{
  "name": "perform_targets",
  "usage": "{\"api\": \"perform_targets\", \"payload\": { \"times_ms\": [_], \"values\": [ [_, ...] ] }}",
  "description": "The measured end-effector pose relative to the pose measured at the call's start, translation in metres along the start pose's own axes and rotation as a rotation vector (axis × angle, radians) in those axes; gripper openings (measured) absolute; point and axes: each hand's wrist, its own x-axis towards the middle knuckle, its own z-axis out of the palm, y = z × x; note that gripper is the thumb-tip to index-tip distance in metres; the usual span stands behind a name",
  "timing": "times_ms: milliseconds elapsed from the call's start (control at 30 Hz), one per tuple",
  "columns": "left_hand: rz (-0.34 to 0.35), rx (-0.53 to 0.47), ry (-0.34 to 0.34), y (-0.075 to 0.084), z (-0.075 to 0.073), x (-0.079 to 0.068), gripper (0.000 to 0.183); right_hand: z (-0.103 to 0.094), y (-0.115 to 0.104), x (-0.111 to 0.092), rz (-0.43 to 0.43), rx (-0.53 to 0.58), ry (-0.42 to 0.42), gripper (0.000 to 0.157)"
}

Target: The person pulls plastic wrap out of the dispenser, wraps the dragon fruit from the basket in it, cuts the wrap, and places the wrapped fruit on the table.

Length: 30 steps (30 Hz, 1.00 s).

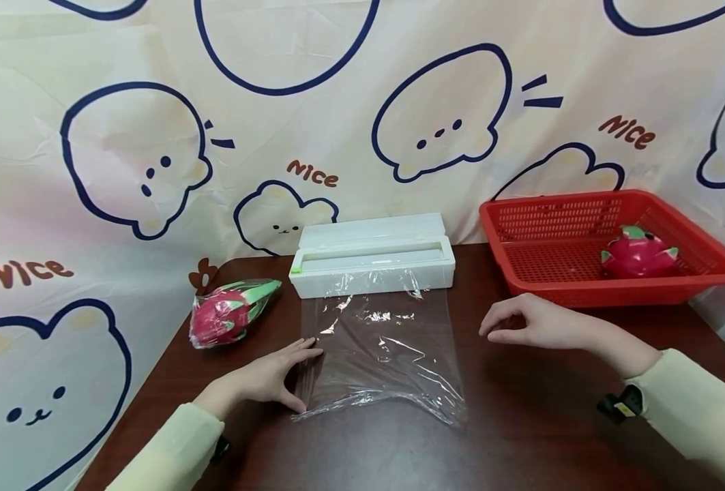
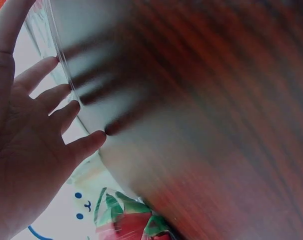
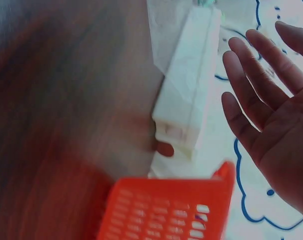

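Two bare hands flank a sheet of clear plastic film (image 1: 377, 365) on the dark wooden table (image 1: 522, 443), and its place between them is the relation that counts: it lies just to the right of the left hand (image 1: 273, 375) and to the left of the right hand (image 1: 537, 324). The left hand is clearly the nearer one — its fingers are spread and hold nothing, their tips at the film's left edge, with the thumb beside the near left corner; how firmly they press, I cannot tell. The right hand is empty too, fingers loosely bent with a gap above the thumb, apart from the film and seemingly raised over the table. From the white dispenser box (image 1: 374, 281) at the far side, whose long axis runs left to right, the film stretches straight toward the near side, so its side edges run near to far, and its near edge is loose and crumpled. A film-wrapped dragon fruit (image 1: 221, 317) lies on the far left, green tip pointing right and away, while a second dragon fruit (image 1: 638, 258) sits inside the red basket (image 1: 583, 293) on the far right, beyond the right hand
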Motion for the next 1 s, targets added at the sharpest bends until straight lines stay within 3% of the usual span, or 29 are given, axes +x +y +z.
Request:
{"api": "perform_targets", "payload": {
  "times_ms": [300, 700, 1000],
  "values": [
    [0.002, 0.006, 0.002, 0.000, -0.002, -0.003, 0.095, -0.042, 0.005, -0.012, 0.082, -0.072, 0.176, 0.026],
    [-0.016, -0.027, -0.014, 0.001, 0.000, -0.005, 0.096, -0.111, 0.020, -0.039, 0.397, -0.126, 0.359, 0.054],
    [-0.025, -0.051, -0.030, -0.001, 0.000, -0.006, 0.095, -0.137, 0.050, -0.063, 0.556, -0.175, 0.461, 0.081]
  ]
}}
